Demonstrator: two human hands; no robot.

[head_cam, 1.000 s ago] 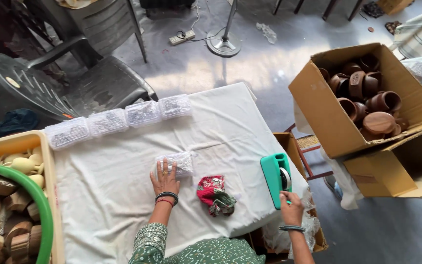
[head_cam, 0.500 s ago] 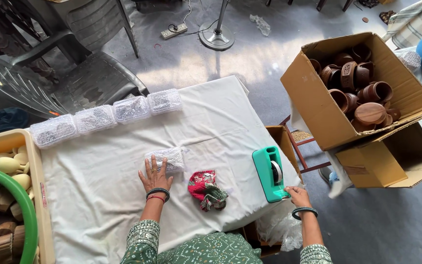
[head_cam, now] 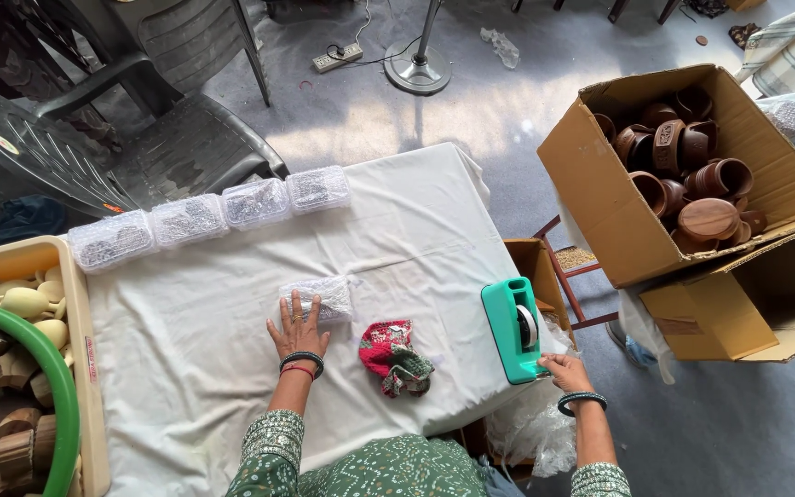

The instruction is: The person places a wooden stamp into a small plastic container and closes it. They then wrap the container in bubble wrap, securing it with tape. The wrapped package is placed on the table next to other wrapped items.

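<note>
My left hand [head_cam: 296, 329] lies flat, fingers spread, on a bubble-wrapped packet [head_cam: 322, 297] in the middle of the white-clothed table [head_cam: 232, 368]. My right hand [head_cam: 563, 371] is at the table's right edge, fingers at the near end of a teal tape dispenser [head_cam: 514, 329]; whether it grips the dispenser is unclear. A red and green patterned cloth pouch [head_cam: 396, 357] sits between my hands.
Several bubble-wrapped packets [head_cam: 209, 216] line the table's far edge. A cardboard box of brown wooden cups [head_cam: 692, 175] stands to the right. A beige crate of wooden pieces [head_cam: 11, 368] sits at left. Dark plastic chairs [head_cam: 131, 138] and a fan stand [head_cam: 419, 69] are behind.
My right hand slid from beside the dispenser's near end to the table's edge. The view shifted a little. My left hand stayed on the packet.
</note>
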